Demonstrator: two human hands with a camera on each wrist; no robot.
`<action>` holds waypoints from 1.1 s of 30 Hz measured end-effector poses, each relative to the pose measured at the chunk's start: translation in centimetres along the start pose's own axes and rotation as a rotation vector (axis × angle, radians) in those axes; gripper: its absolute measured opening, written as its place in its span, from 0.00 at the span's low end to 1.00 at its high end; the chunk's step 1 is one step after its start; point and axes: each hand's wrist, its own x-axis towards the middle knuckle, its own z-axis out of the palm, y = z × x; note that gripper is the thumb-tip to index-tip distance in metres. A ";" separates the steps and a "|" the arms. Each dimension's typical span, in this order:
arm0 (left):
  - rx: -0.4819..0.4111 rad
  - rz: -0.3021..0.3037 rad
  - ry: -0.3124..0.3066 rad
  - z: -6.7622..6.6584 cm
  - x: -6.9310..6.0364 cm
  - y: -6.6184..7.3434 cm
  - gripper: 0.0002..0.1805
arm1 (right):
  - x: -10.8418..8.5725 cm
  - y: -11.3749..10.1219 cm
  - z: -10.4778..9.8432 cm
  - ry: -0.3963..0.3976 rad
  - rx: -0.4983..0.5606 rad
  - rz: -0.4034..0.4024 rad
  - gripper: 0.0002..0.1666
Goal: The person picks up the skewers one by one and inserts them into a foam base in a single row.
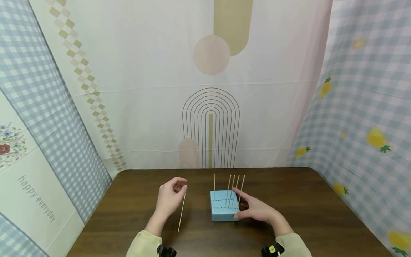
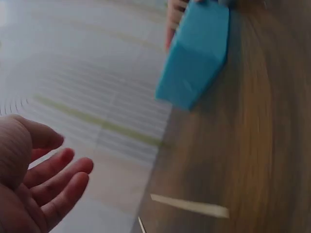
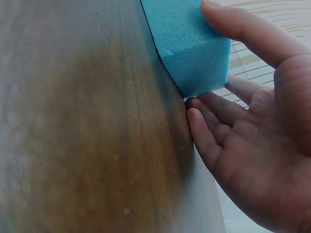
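A light blue foam block [image 1: 224, 216] stands on the table, its top marked with rows of dark dots. Several thin wooden sticks [image 1: 214, 184] rise upright or slightly tilted from it. My right hand [image 1: 258, 210] grips the block's right side, thumb at the front corner and index finger at the back. In the right wrist view the thumb presses the foam [image 3: 194, 63]. To the left, my left hand [image 1: 170, 196] is raised with bent fingers. The left wrist view shows thumb and fingers apart, nothing between them. Below it is a loose wooden stick [image 1: 181, 214], blurred in that wrist view [image 2: 189, 206].
The brown wooden table [image 1: 128, 214] reaches back to a pale patterned cloth [image 1: 154, 125]. Blue checked cloths hang at the left [image 1: 64, 117] and right [image 1: 353, 142]. Black wrist cameras sit at both cuffs.
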 end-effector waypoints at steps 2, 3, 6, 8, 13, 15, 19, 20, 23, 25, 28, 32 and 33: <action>0.048 -0.027 -0.021 -0.5 0.1 -1.0 0.09 | 0.0 0.0 0.0 -0.001 0.000 -0.001 0.63; 0.069 -0.038 -0.027 -0.8 0.1 -1.4 0.09 | 0.1 0.0 0.0 -0.002 0.000 -0.001 0.63; 0.104 -0.066 -0.061 -1.6 0.2 -2.2 0.09 | 0.1 0.2 -0.1 -0.003 0.001 0.001 0.63; 0.118 -0.095 -0.094 -2.1 0.3 -2.7 0.10 | 0.0 0.2 -0.1 0.003 -0.006 0.009 0.63; 0.158 -0.169 -0.164 -3.2 0.2 -3.9 0.14 | -0.1 0.1 -0.1 0.007 -0.005 0.016 0.63; 0.179 -0.187 -0.178 -3.6 0.1 -4.3 0.15 | -0.1 0.1 -0.1 -0.001 0.002 0.007 0.62; 0.219 -0.204 -0.196 -4.3 0.0 -5.1 0.15 | -0.1 0.0 -0.1 -0.002 0.002 0.007 0.62; 0.226 -0.208 -0.198 -4.4 0.0 -5.2 0.16 | 0.0 -0.1 0.0 0.000 0.002 0.009 0.62; 0.245 -0.226 -0.200 -4.8 -0.1 -5.7 0.16 | -0.1 -0.2 0.0 0.002 0.002 0.017 0.62; 0.251 -0.235 -0.200 -4.9 -0.1 -5.9 0.17 | -0.1 -0.2 0.0 0.001 0.005 0.018 0.63; 0.247 -0.259 -0.206 -5.0 -0.1 -6.1 0.18 | -0.1 -0.2 -0.1 -0.002 0.007 0.017 0.63; 0.234 -0.263 -0.220 -4.6 -0.1 -6.0 0.19 | 0.0 -0.1 -0.1 -0.002 0.007 0.016 0.62; 0.231 -0.264 -0.222 -4.5 -0.2 -5.9 0.19 | 0.0 -0.1 0.0 -0.003 0.010 0.017 0.62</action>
